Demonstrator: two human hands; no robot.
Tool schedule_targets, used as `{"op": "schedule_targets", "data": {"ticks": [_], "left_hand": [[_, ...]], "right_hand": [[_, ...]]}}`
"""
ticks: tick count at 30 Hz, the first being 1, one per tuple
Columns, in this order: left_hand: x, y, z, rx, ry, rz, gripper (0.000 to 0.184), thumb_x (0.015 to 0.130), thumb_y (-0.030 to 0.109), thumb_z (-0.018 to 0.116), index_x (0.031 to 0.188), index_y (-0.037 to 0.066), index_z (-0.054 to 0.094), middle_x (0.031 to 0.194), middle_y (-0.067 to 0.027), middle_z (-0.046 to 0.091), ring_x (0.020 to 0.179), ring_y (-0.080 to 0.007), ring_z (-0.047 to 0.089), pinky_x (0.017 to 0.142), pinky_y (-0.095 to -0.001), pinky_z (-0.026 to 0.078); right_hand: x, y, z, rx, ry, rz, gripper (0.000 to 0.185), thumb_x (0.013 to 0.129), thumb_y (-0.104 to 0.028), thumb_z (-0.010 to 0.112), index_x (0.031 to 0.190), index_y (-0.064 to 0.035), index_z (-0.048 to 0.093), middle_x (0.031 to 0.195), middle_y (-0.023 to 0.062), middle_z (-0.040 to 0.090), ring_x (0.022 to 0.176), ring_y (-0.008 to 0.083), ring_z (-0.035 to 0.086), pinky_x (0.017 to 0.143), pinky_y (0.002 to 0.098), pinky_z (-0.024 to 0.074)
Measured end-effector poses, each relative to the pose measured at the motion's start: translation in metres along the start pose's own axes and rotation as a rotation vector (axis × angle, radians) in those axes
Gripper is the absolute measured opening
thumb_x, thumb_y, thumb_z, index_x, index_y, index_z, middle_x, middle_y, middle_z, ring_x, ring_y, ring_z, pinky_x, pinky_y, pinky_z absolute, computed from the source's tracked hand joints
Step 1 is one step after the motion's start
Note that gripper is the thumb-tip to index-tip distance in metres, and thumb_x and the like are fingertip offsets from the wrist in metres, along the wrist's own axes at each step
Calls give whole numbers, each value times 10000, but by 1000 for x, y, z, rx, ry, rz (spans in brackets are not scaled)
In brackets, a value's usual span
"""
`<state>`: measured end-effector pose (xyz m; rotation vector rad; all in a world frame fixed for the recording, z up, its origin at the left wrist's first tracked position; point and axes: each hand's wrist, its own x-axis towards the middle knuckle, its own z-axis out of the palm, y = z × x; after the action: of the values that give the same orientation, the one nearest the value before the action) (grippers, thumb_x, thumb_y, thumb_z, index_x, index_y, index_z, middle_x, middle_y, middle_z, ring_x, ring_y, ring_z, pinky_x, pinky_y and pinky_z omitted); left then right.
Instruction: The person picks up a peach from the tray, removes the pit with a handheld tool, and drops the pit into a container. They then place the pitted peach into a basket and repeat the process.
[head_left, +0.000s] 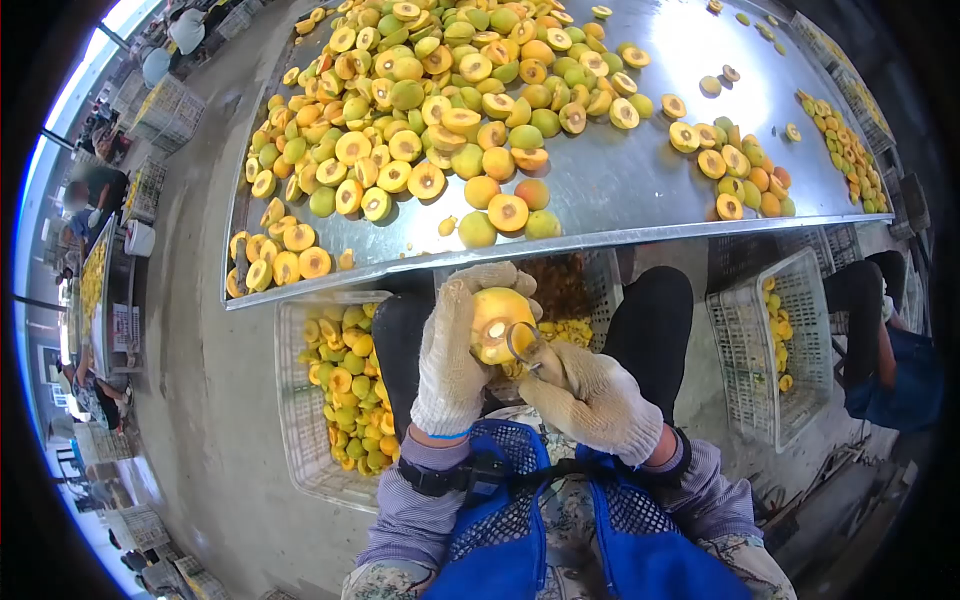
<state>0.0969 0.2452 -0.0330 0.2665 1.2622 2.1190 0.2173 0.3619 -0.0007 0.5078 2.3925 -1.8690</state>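
Note:
My left hand [448, 350], in a cream knitted glove, is closed round a yellow peach half [490, 308], its cut face turned up with a pale spot at the centre. My right hand [600, 398], gloved the same way, grips a pitting knife [522, 342] with a curved metal loop. The loop lies against the right side of the peach; how deep it sits I cannot tell. The knife's handle is mostly hidden by the fingers. Both hands are above my lap, just short of the metal table [420, 262].
Many halved peaches [430, 110] are heaped on the table, with a smaller pile [740, 170] to the right. A white crate of peach halves [290, 420] stands at my left, another crate [770, 350] at right. A co-worker's leg [855, 320] shows at far right.

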Motion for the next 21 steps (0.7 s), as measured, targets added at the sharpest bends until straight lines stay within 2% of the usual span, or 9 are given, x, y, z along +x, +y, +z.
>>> {"op": "schedule_targets", "data": {"ticks": [8, 9, 11, 12, 14, 15, 17, 19, 21], "left_hand": [[-9, 0, 22, 71, 87, 89, 588, 1034, 501, 327, 1162, -28, 550, 1056, -184, 644, 869, -261, 652, 779, -365, 554], [-11, 0, 24, 72, 74, 120, 554, 1037, 468, 353, 1173, -30, 552, 1072, -168, 639, 886, -227, 645, 791, -340, 542], [-13, 5, 29, 72, 58, 150, 520, 1040, 435, 379, 1184, -33, 553, 1088, -152, 635, 904, -193, 639, 802, -315, 531], [-15, 10, 31, 190, 49, 147, 507, 1040, 422, 383, 1183, -32, 559, 1084, -151, 635, 895, -185, 639, 793, -308, 530], [-12, 19, 33, 309, 35, 163, 495, 1040, 408, 387, 1182, -32, 564, 1079, -150, 636, 886, -177, 640, 785, -302, 529], [-11, 23, 34, 397, 0, 139, 494, 1039, 404, 389, 1188, -33, 565, 1081, -147, 636, 890, -174, 642, 784, -295, 527], [-5, 28, 33, 492, -31, 152, 493, 1038, 400, 391, 1193, -35, 565, 1082, -145, 635, 894, -172, 644, 782, -289, 525], [3, 21, 27, 48, -106, -18, 586, 1006, 485, 439, 1196, -61, 538, 1132, -188, 622, 902, -236, 648, 770, -328, 539], [2, 16, 27, 14, -148, 8, 710, 971, 536, 487, 1376, -39, 383, 1260, -211, 559, 1052, -264, 621, 868, -364, 533]], "right_hand": [[-2, 4, 10, -27, 99, -104, 202, 902, -254, 631, 902, -56, 594, 736, 137, 627, 668, 346, 639, 605, 398, 503], [-2, 5, 11, -25, 100, -101, 202, 902, -254, 631, 902, -56, 594, 736, 137, 627, 668, 346, 639, 605, 398, 503], [-2, 6, 11, 89, 10, -88, 183, 918, -235, 605, 876, -61, 570, 671, 111, 607, 603, 278, 630, 574, 376, 487], [-4, 4, 10, 86, 15, -88, 183, 918, -235, 605, 876, -61, 570, 671, 111, 607, 603, 278, 630, 574, 376, 487], [-4, -2, 2, 398, -184, 132, 183, 938, -227, 573, 847, -71, 539, 605, 68, 575, 516, 168, 574, 497, 319, 444], [-3, -5, -1, 391, -185, 116, 183, 938, -227, 573, 847, -71, 539, 605, 68, 575, 516, 168, 574, 497, 319, 444], [-3, -8, -3, 554, -265, 232, 174, 954, -217, 551, 857, -76, 517, 574, 25, 536, 484, 86, 501, 445, 257, 392], [-6, -2, 4, 643, -200, 143, 164, 957, -195, 558, 870, -68, 501, 616, -3, 525, 480, 75, 475, 439, 234, 381], [-4, 4, 2, 661, -164, 139, 158, 946, -188, 572, 1003, -45, 537, 672, -3, 546, 522, 67, 488, 468, 223, 390]]}}
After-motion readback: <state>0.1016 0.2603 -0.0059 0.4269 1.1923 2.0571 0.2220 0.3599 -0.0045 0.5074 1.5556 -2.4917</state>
